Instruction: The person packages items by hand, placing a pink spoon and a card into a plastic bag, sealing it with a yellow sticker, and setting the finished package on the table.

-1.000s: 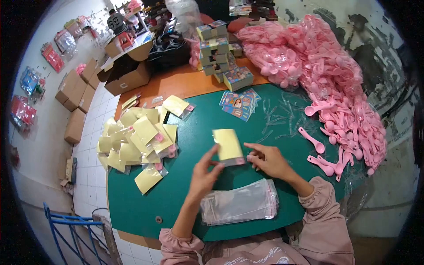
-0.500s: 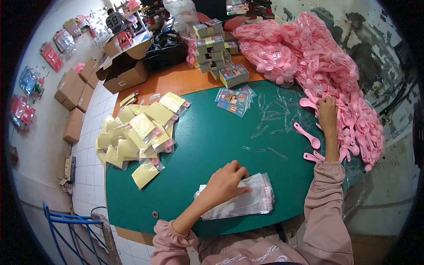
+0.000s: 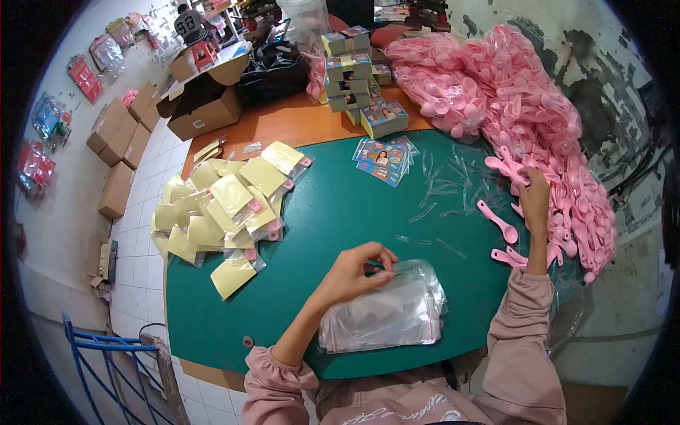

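Over the stack of clear plastic bags [image 3: 382, 319] at the table's front, my left hand [image 3: 358, 273] is closed, its thumb and finger pinching the lifted edge of the top bag. My right hand [image 3: 535, 195] is at the right, its fingers closed on pink spoons [image 3: 501, 166] beside the big heap of pink spoons [image 3: 528, 99]. A loose pink spoon [image 3: 499, 222] lies on the green table [image 3: 340, 205] left of my right wrist, with more spoons just in front of it.
Packets with yellow cards [image 3: 230, 195] are piled at the left. Printed cards [image 3: 382, 159] lie near stacked card bundles [image 3: 348, 74]. Clear strips [image 3: 423, 212] are scattered mid-right. Behind are an open cardboard box [image 3: 205, 113] and a seated person [image 3: 190, 27].
My left hand has lifted the top bag's edge and closed on it. My right hand has drawn slightly toward me with its fingers on spoons. The whole view has shifted a little.
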### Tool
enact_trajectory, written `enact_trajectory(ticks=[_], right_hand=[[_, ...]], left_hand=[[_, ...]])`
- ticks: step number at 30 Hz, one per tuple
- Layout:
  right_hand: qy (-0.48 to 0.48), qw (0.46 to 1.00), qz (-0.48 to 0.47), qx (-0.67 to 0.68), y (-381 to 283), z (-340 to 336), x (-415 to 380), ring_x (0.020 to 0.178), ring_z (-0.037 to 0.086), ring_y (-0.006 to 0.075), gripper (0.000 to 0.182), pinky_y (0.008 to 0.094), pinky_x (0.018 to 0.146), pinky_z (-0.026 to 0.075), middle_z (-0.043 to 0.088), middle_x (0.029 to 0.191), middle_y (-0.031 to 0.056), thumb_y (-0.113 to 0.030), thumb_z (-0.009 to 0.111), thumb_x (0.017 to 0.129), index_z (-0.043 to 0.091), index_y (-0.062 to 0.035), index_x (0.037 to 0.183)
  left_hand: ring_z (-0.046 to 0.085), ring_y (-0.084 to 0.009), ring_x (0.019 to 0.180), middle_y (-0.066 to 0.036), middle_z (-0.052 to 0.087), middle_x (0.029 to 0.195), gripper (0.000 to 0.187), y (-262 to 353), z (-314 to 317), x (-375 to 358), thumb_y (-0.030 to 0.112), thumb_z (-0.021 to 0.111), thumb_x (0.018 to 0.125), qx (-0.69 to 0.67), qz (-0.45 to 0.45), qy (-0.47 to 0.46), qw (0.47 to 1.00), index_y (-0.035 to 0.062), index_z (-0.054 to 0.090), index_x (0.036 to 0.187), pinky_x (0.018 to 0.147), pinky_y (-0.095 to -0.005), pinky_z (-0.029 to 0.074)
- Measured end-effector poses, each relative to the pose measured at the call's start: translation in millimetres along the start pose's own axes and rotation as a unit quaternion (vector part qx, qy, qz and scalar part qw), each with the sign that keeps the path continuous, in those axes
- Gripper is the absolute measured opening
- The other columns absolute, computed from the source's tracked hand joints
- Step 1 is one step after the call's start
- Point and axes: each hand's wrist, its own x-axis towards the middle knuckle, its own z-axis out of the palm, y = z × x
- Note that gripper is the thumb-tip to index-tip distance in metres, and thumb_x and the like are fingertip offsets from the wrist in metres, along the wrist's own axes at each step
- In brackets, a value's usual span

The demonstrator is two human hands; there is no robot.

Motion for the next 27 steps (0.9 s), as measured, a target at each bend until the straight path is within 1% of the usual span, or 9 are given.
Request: enact_trajectory(ticks=[3,8,14,17,19,20,22,23,27], right_hand=[[0.028,0.964,0.057,0.258,-30.6,-13.0,3.3,0.081,0.056,0.0138,0.022,0.0257,0.071,0.045,0.058,0.091,0.0091,-0.004,0.059,0.076,0.058,-0.0021,0.098],[-0.086,0.851,0.068,0.514,-111.9,-16.8,-11.8,0.079,0.055,0.0073,0.013,0.0210,0.068,0.045,0.060,0.087,0.0029,-0.007,0.059,0.080,0.060,-0.0013,0.091],[-0.069,0.897,0.024,0.436,-156.8,-0.8,-41.8,0.071,0.057,0.0078,0.012,0.0213,0.063,0.045,0.061,0.079,0.0036,-0.005,0.064,0.076,0.060,-0.0011,0.087],[-0.077,0.905,-0.022,0.417,-166.0,0.3,-48.6,0.067,0.058,0.0110,0.011,0.0230,0.060,0.046,0.060,0.076,0.0058,-0.004,0.064,0.074,0.059,-0.0006,0.083],[-0.102,0.919,-0.078,0.373,-173.5,0.9,-53.9,0.063,0.058,0.0149,0.012,0.0252,0.058,0.046,0.059,0.073,0.0077,-0.003,0.065,0.072,0.059,-0.0005,0.082],[-0.101,0.919,-0.078,0.373,-174.3,0.6,-53.7,0.063,0.058,0.0149,0.012,0.0252,0.058,0.046,0.059,0.073,0.0077,-0.003,0.065,0.072,0.059,-0.0005,0.082],[-0.097,0.936,-0.104,0.323,-174.9,-0.7,-53.8,0.062,0.057,0.0141,0.012,0.0247,0.057,0.045,0.059,0.074,0.0075,-0.003,0.065,0.071,0.059,-0.0007,0.082],[-0.098,0.936,-0.104,0.323,-175.3,-0.1,-53.8,0.062,0.057,0.0141,0.012,0.0247,0.057,0.045,0.059,0.074,0.0075,-0.003,0.065,0.071,0.059,-0.0007,0.082],[-0.009,0.916,-0.002,0.401,-171.9,7.2,-52.6,0.062,0.055,0.0097,0.010,0.0220,0.058,0.044,0.059,0.073,0.0051,-0.003,0.065,0.073,0.059,-0.0008,0.080]], left_hand=[[0.059,-0.0152,0.085,-0.008,0.059,0.087,0.016,-15.1,-8.5,1.7,0.006,0.063,0.077,-0.139,-0.051,0.000,0.989,0.0015,0.052,0.086,0.071,-0.0253,0.048],[0.061,-0.0117,0.076,-0.008,0.061,0.083,0.018,-18.6,-6.0,3.6,0.010,0.059,0.082,-0.219,-0.140,0.054,0.964,-0.0002,0.051,0.094,0.067,-0.0222,0.048],[0.063,-0.0155,0.075,-0.011,0.063,0.084,0.017,-14.7,0.2,0.0,0.014,0.058,0.084,-0.186,-0.138,0.062,0.971,0.0000,0.051,0.092,0.062,-0.0242,0.050],[0.062,-0.0149,0.077,-0.011,0.063,0.086,0.013,-10.1,1.5,-0.3,0.013,0.058,0.083,-0.040,-0.156,0.085,0.983,0.0026,0.051,0.086,0.062,-0.0258,0.050],[0.061,-0.0130,0.080,-0.010,0.063,0.086,0.010,-9.9,0.7,1.4,0.011,0.058,0.082,0.083,0.023,0.166,0.982,0.0048,0.050,0.082,0.064,-0.0262,0.049],[0.061,-0.0130,0.080,-0.010,0.063,0.086,0.010,-8.7,-2.1,1.8,0.011,0.058,0.082,0.084,0.024,0.165,0.982,0.0048,0.050,0.082,0.064,-0.0262,0.049],[0.056,-0.0142,0.092,-0.011,0.060,0.093,0.012,-6.1,-10.6,-0.7,0.010,0.056,0.082,0.011,-0.094,0.172,0.980,0.0026,0.046,0.084,0.068,-0.0263,0.049],[0.058,-0.0148,0.089,-0.011,0.061,0.091,0.013,-22.7,-14.3,-1.0,0.009,0.057,0.082,-0.129,-0.075,0.145,0.978,0.0034,0.045,0.083,0.066,-0.0230,0.047],[0.061,-0.0157,0.084,-0.012,0.063,0.089,0.015,-2.4,-15.1,-2.1,0.008,0.059,0.082,-0.298,-0.134,0.084,0.941,0.0031,0.046,0.088,0.066,-0.0221,0.047]])
